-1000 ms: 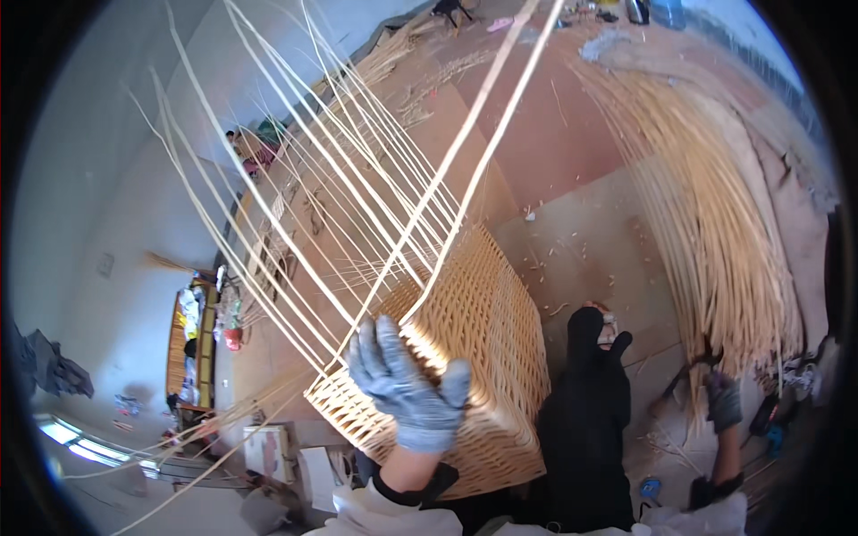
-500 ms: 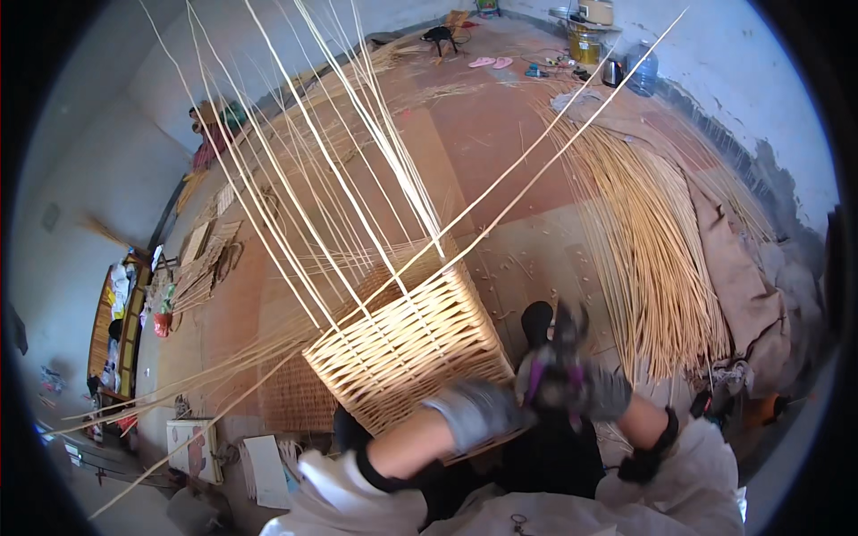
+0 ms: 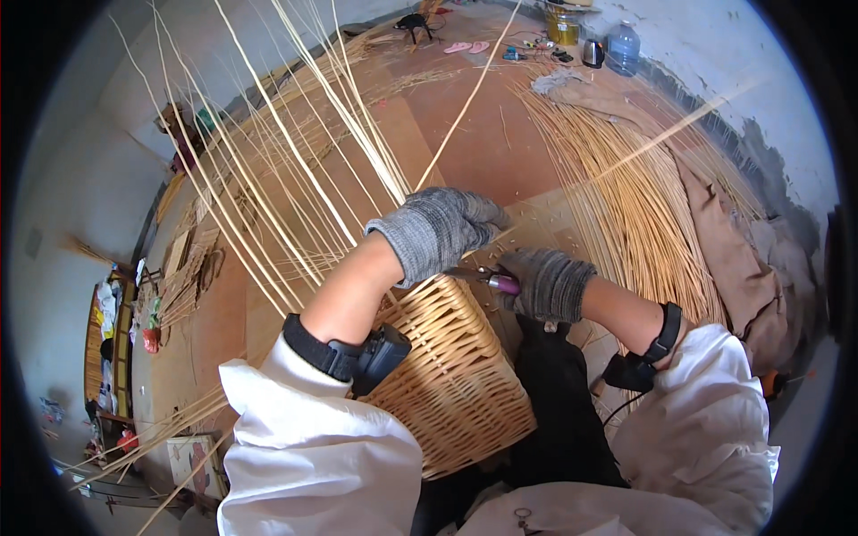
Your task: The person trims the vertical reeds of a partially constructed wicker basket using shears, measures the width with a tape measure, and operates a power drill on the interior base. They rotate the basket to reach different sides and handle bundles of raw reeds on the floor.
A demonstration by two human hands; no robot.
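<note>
The wicker basket [image 3: 465,402] sits close in front of the person, just left of a dark-trousered leg [image 3: 567,402]. Its visible body runs near to far, slanting slightly left at the far end; the left forearm [image 3: 344,304] hides much of that side, so which side is longest cannot be told. The long pale stakes [image 3: 295,143] point far and left, spreading toward their tips.

The left hand [image 3: 438,228], in a grey glove, lies over the basket's far right corner, its grip closed on a blurred rod [image 3: 661,134] slanting far right. The right hand [image 3: 550,284], gloved too, grasps a purple-handled tool [image 3: 504,283] whose dark metal end points left, toward that corner.

The floor [image 3: 478,161] is reddish brown and tan, with scattered bits. On the right, a thick bundle of rods [image 3: 626,196] lies beside a brown cloth [image 3: 742,268]. Farther off are pink slippers [image 3: 466,46], a kettle [image 3: 593,54] and a bluish water bottle [image 3: 623,49], near a whitish wall [image 3: 733,54] with grey patches.
</note>
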